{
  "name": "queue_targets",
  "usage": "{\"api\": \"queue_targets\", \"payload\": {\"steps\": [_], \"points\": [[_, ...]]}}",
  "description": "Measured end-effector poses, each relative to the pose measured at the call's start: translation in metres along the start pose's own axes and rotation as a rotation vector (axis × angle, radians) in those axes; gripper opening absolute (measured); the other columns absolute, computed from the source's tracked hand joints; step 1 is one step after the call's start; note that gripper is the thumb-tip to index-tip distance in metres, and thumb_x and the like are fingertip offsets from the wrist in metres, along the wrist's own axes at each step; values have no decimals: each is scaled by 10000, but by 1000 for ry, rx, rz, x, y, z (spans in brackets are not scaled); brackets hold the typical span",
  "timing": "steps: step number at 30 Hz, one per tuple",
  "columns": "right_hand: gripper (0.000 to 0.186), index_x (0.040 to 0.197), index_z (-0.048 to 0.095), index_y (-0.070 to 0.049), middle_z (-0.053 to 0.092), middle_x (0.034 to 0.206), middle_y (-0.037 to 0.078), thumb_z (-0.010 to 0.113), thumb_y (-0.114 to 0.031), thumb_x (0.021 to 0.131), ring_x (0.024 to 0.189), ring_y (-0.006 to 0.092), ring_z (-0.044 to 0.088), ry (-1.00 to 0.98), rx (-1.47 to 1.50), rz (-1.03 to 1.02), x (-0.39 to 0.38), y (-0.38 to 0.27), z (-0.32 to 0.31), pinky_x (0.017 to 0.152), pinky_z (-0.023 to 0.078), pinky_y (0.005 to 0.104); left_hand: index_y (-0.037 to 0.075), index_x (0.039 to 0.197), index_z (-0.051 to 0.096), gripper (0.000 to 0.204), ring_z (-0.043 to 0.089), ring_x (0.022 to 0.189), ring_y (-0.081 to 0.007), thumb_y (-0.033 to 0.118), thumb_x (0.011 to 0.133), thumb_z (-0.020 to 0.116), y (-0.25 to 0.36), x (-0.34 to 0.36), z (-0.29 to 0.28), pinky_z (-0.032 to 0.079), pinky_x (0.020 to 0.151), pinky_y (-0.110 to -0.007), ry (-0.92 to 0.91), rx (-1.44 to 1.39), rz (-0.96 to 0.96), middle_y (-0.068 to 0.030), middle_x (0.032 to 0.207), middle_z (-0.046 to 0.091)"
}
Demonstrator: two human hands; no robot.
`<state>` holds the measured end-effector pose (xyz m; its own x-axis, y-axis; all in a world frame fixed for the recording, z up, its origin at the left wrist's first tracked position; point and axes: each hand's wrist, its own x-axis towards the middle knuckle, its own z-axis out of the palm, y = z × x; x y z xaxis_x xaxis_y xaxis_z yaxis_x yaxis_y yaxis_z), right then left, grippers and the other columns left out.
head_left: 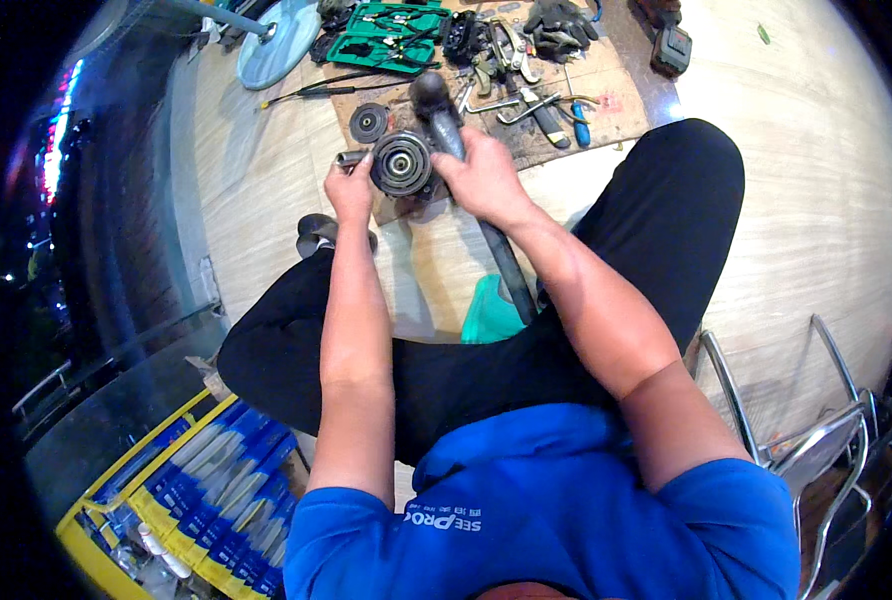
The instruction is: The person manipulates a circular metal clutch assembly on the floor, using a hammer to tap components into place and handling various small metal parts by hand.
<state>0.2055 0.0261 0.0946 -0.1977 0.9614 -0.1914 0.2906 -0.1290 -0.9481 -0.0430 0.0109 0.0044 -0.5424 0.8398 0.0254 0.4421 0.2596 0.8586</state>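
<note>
My left hand [349, 192] is closed with its fingers pinching a short metal cylinder [347, 158], its fingertips close against the rim of a grooved round metal pulley [402, 163]. The pulley faces up, with concentric rings round its centre. In my right hand [486, 182] is a hammer [430, 92], gripped along its dark shaft. The hammer's rounded head lies beyond the pulley, and the shaft slants back toward my lap. A smaller dark metal disc [369, 122] rests just beyond the pulley, on a stained cardboard sheet [616, 105].
Beyond the pulley lie a green tool case [384, 38], pliers [544, 120], a blue-handled screwdriver [580, 125] and dark gloves [562, 25]. A cordless tool battery [672, 50] sits far right. A metal-framed chair [816, 440] stands right, a yellow display rack [96, 495] lower left.
</note>
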Motion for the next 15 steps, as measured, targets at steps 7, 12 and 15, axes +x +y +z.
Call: {"api": "queue_targets", "payload": {"steps": [7, 12, 15], "points": [[282, 896, 637, 17, 656, 755, 208, 667, -253, 818, 752, 334, 667, 70, 1, 54, 9, 13, -4, 714, 507, 430, -2, 985, 697, 173, 640, 837, -131, 63, 827, 725, -1, -5, -17, 500, 785, -282, -73, -54, -38, -77, 927, 713], [305, 892, 638, 32, 659, 790, 241, 654, -255, 793, 799, 388, 663, 41, -44, 75, 4, 8, -3, 744, 510, 460, 0, 998, 697, 183, 637, 842, -134, 75, 833, 723, -16, -11, -14, 497, 797, -287, -111, -11, -31, -67, 924, 710], [310, 895, 640, 38, 659, 829, 258, 658, -249, 779, 837, 404, 658, 12, -28, 71, 3, 8, 0, 778, 513, 465, 2, 1000, 696, 180, 633, 852, -131, 94, 846, 716, -19, -11, -11, 496, 797, -289, -141, 19, 46, -59, 930, 707]]}}
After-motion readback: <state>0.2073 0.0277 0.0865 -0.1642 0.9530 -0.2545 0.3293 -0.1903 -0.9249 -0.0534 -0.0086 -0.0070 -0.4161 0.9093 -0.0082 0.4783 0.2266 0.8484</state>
